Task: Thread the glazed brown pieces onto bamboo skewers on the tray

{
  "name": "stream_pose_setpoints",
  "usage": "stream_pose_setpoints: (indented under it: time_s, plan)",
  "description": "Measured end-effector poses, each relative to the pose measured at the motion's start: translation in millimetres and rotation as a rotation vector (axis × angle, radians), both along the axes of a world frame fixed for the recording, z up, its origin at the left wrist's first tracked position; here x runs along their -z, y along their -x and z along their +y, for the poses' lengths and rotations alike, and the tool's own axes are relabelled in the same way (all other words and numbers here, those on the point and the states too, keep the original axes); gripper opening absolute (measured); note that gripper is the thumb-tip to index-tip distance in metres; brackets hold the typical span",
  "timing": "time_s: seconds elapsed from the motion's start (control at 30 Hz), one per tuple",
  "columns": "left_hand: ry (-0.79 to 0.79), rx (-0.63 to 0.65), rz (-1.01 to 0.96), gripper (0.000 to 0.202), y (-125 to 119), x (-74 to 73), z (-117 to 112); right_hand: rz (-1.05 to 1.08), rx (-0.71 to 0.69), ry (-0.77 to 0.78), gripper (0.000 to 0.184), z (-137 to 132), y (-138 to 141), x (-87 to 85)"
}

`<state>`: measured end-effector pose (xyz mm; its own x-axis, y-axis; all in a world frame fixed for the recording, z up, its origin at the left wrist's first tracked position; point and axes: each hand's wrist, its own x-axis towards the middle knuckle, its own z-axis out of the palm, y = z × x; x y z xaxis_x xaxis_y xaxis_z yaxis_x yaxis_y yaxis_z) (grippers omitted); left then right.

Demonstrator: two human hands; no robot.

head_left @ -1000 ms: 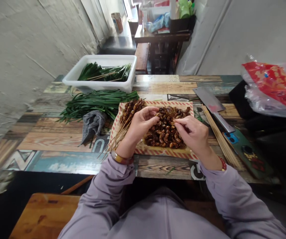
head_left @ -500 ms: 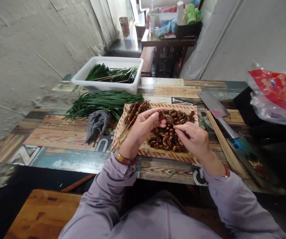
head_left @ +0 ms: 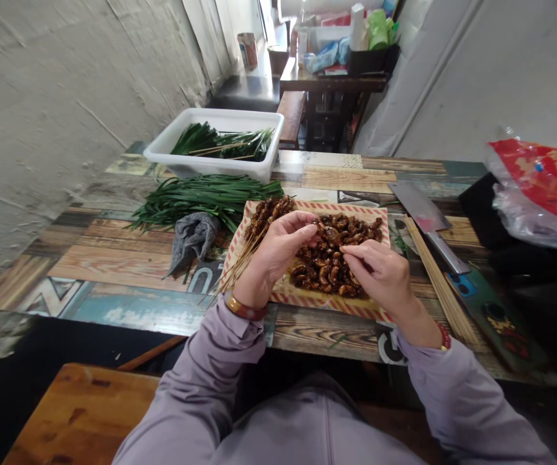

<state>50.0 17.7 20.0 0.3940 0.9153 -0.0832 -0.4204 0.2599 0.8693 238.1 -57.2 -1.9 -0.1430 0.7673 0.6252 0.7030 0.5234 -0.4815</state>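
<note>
Hovering over the loose brown pieces (head_left: 325, 274), the left hand (head_left: 281, 248) is holding a curled shape while the right hand (head_left: 382, 271) is making a tight pinch; what either grip is grasping, I cannot tell. Loaded skewers (head_left: 269, 214) are lying on the striped paper's (head_left: 307, 303) left side, so some look done. Plenty of pieces are lying loose beside them, and bare sticks (head_left: 440, 278) are waiting near the cleaver (head_left: 421, 205) on the worktop (head_left: 113, 261): much looks left.
</note>
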Motion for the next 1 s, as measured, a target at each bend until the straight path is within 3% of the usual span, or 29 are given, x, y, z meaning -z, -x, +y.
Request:
stream_pose_setpoints:
  time_s: [0.27,0.73,1.0]
  plan:
    - [0.058,0.097,-0.063,0.03,1,-1.9,-1,-0.008,0.021,-0.015,0.015,0,0,-1.1]
    - [-0.004,0.022,-0.034,0.027,-1,0.8,-1,0.011,0.003,0.004,0.015,0,1,-1.7]
    - [-0.1,-0.027,0.043,0.029,-1,9.3,2,0.02,0.0,0.011,0.016,0,2,0.5]
